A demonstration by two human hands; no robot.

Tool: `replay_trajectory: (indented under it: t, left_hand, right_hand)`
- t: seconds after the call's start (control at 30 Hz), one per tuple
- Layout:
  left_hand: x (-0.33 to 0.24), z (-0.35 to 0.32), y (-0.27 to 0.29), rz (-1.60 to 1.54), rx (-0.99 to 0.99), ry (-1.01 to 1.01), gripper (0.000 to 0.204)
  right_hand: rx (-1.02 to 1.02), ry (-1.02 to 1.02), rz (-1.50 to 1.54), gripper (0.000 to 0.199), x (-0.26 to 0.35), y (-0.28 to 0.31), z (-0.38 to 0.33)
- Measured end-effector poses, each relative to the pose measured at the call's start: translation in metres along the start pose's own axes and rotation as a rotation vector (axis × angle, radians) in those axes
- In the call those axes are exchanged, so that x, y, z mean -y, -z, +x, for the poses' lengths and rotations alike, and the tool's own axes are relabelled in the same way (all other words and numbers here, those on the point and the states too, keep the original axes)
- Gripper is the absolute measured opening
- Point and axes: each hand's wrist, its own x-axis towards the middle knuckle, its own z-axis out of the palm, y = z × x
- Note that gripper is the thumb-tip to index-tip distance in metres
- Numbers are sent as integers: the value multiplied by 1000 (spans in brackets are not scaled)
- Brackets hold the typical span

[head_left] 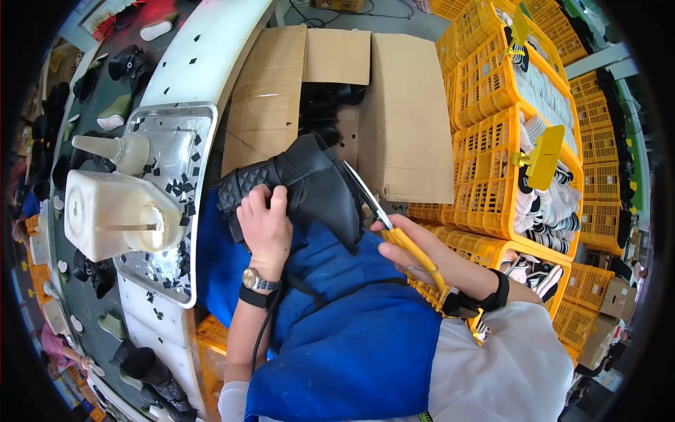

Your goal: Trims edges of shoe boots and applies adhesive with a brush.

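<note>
A black boot (320, 186) with a quilted shaft lies on its side above my lap, over the blue apron (351, 337). My left hand (266, 228), with a watch on its wrist, is closed on the boot's quilted part. Beside the boot's sole, my right hand (439, 257) grips long scissors with yellow handles (408, 246). Their silver blade (364, 188) runs along the sole edge, close to it; whether it touches cannot be made out. Part of the right hand's fingers is hidden behind the handles.
Ahead stands an open cardboard box (411, 119) with black boots inside. Left, a metal tray (200, 119) holds a white plastic container (105, 211), a pale bottle (130, 151) and black scraps. Shoes line a green conveyor (91, 302). Yellow crates (485, 169) of shoe parts are stacked right.
</note>
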Motion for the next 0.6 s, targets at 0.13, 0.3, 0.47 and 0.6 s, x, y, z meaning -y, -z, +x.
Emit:
replay_trajectory:
  t: [0.13,0.3,0.47,0.6]
  left_hand:
    - [-5,0,-3,39,82,-21,36]
    - [-8,-1,-2,51,112,-60,31]
    - [-9,-3,-3,65,124,-93,27]
    - [-9,-3,-3,69,118,-100,27]
  right_hand:
    - [34,-103,139,31,0,-1,4]
    - [-3,-137,122,30,-11,-5,15]
    - [-28,-129,146,26,-15,-7,17]
    - [-60,-117,180,23,-17,-11,16]
